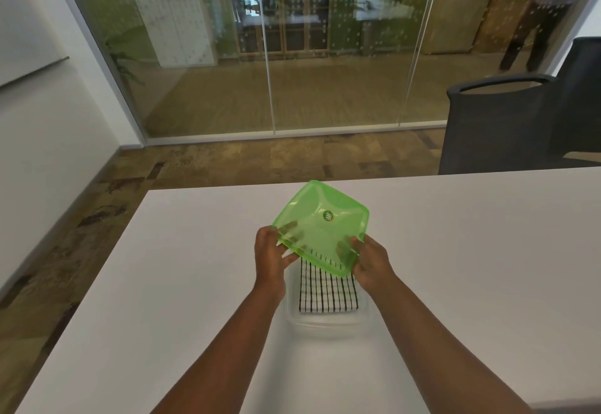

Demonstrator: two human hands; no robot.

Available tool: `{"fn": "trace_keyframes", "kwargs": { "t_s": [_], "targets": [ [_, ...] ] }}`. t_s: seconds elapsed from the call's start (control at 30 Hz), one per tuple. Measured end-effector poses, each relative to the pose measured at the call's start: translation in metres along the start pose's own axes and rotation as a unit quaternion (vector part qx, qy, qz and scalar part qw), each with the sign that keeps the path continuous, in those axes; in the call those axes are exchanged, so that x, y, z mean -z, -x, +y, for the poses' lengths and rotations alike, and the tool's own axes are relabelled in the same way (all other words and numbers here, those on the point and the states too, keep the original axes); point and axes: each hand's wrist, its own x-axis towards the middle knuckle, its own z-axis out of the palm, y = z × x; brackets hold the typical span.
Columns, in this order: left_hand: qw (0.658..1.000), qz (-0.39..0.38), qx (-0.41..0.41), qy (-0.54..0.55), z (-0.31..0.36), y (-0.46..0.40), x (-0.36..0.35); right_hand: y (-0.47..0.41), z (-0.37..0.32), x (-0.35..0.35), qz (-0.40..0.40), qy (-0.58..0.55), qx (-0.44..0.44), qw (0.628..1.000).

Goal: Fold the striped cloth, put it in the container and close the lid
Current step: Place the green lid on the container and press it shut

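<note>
The striped cloth (327, 293), white with thin black lines, lies folded inside a clear plastic container (328, 324) on the white table. A translucent green lid (320, 221) is held tilted in the air above the container's far end, covering part of the cloth. My left hand (271, 256) grips the lid's near left corner, fingers under it. My right hand (370, 262) grips its near right corner. The lid's near edge is lifted clear of the container rim.
The white table (162, 283) spreads wide on both sides of the container. A dark office chair (507, 121) stands beyond the table's far right edge. A glass wall runs across the back, and patterned floor lies to the left.
</note>
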Motion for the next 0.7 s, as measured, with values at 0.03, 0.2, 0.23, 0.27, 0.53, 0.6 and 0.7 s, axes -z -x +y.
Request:
{"fn": "trace_keyframes", "kwargs": {
  "t_s": [0.03,0.2,0.23,0.27,0.53,0.6,0.7],
  "targets": [
    [1.0,0.007,-0.004,-0.022,-0.004,0.001,0.002,-0.001,-0.002,0.004,0.009,-0.013,-0.003,1.0],
    [0.994,0.047,0.035,-0.097,-0.029,-0.005,0.019,-0.001,-0.008,0.029,0.05,0.062,-0.014,0.997],
    [0.99,0.036,0.063,-0.125,-0.034,-0.006,0.022,0.0,-0.009,0.034,0.054,0.089,-0.019,0.994],
    [0.984,0.02,0.095,-0.149,-0.038,-0.006,0.024,-0.001,-0.008,0.038,0.058,0.112,-0.024,0.992],
    [0.966,-0.082,0.153,-0.19,-0.047,0.005,0.021,0.004,0.004,0.045,0.066,0.232,-0.024,0.97],
    [0.966,-0.087,0.139,-0.202,-0.05,0.005,0.022,0.004,0.008,0.042,0.073,0.271,0.001,0.96],
    [0.965,-0.098,0.117,-0.214,-0.053,0.004,0.024,0.004,0.018,0.038,0.11,0.447,0.092,0.883]
  ]
}}
